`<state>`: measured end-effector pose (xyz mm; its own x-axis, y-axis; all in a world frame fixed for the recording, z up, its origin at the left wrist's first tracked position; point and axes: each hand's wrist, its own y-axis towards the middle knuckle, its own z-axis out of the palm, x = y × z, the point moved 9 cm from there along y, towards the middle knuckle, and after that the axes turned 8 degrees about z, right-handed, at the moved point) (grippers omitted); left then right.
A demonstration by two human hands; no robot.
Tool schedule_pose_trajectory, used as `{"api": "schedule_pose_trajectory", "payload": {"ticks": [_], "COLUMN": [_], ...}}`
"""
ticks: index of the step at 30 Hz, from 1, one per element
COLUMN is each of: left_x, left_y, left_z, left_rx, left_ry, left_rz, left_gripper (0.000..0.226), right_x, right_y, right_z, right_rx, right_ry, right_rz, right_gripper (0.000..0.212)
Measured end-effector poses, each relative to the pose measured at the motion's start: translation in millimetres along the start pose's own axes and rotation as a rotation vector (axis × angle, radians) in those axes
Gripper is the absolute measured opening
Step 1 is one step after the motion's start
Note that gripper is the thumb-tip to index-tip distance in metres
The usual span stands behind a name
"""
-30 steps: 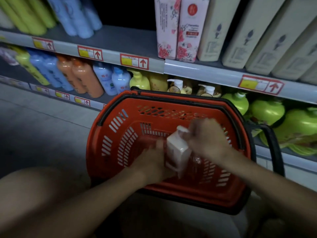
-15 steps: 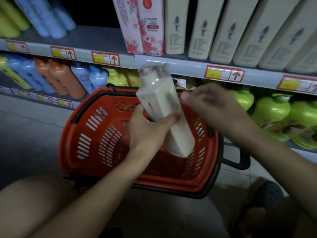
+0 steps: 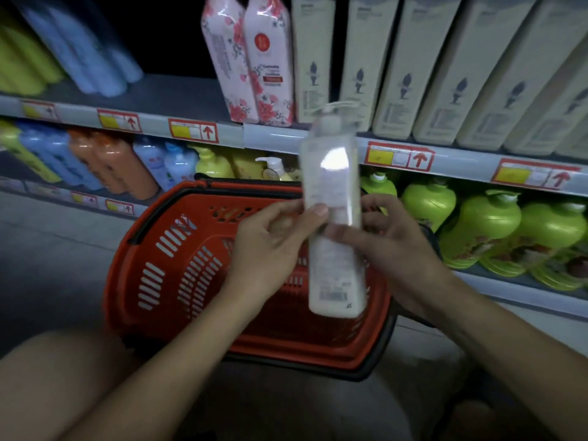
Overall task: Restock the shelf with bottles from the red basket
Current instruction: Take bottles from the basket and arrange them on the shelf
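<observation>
Since a moment ago the bottle [image 3: 332,218] has swung upright and my right hand [image 3: 386,246] has joined the grip. Both hands hold it now, my left hand [image 3: 270,246] pinching one side, the right cupping the other, above the red basket [image 3: 178,268]. I judge this the carry step; next I need to lift it toward the matching cream bottles [image 3: 404,68] on the shelf [image 3: 286,138].

A shop aisle: two shelves [image 3: 191,100] stocked with rows of bottles [image 3: 486,230], seemingly toiletries, red-arrowed price tags [image 3: 193,132] along their edges, and a red basket [image 3: 178,265] on the floor.
</observation>
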<state>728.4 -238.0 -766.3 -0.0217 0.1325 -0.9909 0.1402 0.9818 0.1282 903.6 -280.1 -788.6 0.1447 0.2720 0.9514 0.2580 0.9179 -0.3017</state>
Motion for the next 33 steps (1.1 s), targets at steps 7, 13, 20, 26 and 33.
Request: {"api": "schedule_pose_trajectory", "payload": {"ticks": [7, 13, 20, 26, 33], "left_x": [-85, -203, -308, -281, -313], "left_y": [-15, -32, -55, -54, -105], "left_z": [44, 81, 142, 188, 227], "left_rx": [0.199, 0.154, 0.331, 0.897, 1.048], "left_ry": [-0.252, -0.179, 0.112, -0.132, -0.432], "left_rz": [0.054, 0.294, 0.682, 0.038, -0.004], "left_gripper": [0.051, 0.063, 0.060, 0.056, 0.056], "right_x": [98, 186, 245, 275, 304], "right_y": [-62, -125, -184, -220, -240], "right_z": [-25, -54, -118, -162, -176], "right_rx": [0.020, -0.079, -0.314, -0.086, -0.143], "right_ry": [0.184, 0.166, 0.522, 0.816, 0.571], "right_rz": [-0.125, -0.227, -0.376, -0.504, -0.574], "right_gripper": [0.053, 0.029, 0.049, 0.037, 0.081]}}
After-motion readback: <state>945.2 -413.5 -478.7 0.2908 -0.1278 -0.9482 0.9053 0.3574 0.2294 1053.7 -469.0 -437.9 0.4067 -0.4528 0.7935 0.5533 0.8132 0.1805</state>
